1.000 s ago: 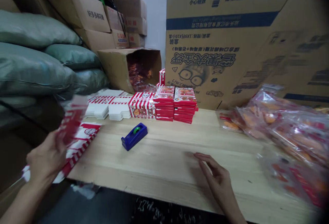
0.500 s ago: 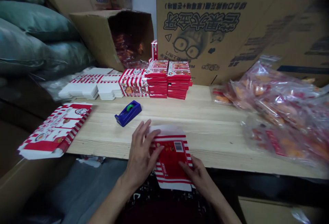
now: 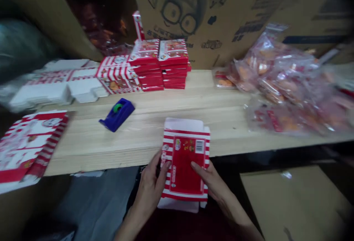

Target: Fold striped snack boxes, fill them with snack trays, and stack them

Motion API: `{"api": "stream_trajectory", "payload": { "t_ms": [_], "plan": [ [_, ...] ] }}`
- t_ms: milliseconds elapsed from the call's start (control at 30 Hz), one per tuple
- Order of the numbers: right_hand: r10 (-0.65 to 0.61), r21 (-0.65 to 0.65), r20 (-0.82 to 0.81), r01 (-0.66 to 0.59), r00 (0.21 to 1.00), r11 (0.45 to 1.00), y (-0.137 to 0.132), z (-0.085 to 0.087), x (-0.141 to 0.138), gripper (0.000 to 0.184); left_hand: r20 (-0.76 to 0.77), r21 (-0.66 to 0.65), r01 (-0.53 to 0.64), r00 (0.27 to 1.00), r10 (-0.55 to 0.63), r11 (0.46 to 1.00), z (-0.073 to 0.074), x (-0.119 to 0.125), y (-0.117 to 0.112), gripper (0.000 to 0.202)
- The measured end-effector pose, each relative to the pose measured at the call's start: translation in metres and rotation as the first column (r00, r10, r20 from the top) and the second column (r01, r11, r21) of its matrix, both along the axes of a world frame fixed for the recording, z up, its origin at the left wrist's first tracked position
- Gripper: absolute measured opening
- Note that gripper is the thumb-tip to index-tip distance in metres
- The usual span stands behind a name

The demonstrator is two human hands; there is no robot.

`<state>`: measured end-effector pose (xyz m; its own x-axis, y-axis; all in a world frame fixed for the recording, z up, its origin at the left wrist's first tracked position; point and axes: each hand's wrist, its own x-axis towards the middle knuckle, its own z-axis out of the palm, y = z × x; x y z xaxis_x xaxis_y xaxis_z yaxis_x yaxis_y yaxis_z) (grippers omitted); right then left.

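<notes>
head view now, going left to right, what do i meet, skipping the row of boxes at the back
striped carton → blue tape dispenser → left hand → red-and-white box held between the hands → right hand → pile of clear plastic bags

Each hand (image 3: 151, 182) grips striped carton (image 3: 188, 161)

Near carton (image 3: 182, 176): red centre panel, red-and-white striped edges, white end flaps (image 3: 184, 124), black-and-white barcode (image 3: 199, 146). Left carton (image 3: 33, 137): red and white, striped side. Tape dispenser (image 3: 122, 117): blue; tape roll (image 3: 118, 107): green. Far stacked packs (image 3: 174, 64): red sides, red-and-white printed tops. Large box (image 3: 212, 10), far: brown, dark print. Bags (image 3: 287, 82), right: clear, orange and red showing. Counter (image 3: 193, 102): pale, wood-grained.
</notes>
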<state>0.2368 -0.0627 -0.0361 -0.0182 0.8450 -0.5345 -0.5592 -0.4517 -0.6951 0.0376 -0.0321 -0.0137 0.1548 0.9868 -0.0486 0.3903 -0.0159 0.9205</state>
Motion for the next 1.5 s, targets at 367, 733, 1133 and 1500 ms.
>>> {"api": "stream_trajectory", "payload": {
  "t_ms": [367, 733, 1133, 1500],
  "plan": [
    [0.008, 0.225, 0.055, -0.021, 0.998, 0.974, 0.007, -0.011, -0.001, 0.060, -0.117, -0.287, 0.129, 0.979, -0.169, 0.949, -0.006, 0.002, -0.011, 0.052],
    [0.339, 0.400, -0.091, -0.277, 0.936, 0.873, 0.012, -0.011, 0.045, 0.055, 0.330, -0.498, 0.149, 0.943, 0.028, 0.854, -0.001, 0.006, -0.006, 0.046],
    [0.085, 0.038, 0.112, -0.090, 0.990, 0.995, 0.005, -0.023, 0.002, 0.049, 0.370, -0.111, -0.056, 0.924, 0.094, 0.992, -0.009, 0.001, 0.019, 0.058],
    [0.042, 0.041, 0.187, -0.050, 0.981, 0.998, -0.001, -0.030, -0.025, 0.060, 0.373, -0.115, -0.126, 0.914, 0.160, 0.985, -0.025, 0.007, 0.020, 0.045]
  ]
}}
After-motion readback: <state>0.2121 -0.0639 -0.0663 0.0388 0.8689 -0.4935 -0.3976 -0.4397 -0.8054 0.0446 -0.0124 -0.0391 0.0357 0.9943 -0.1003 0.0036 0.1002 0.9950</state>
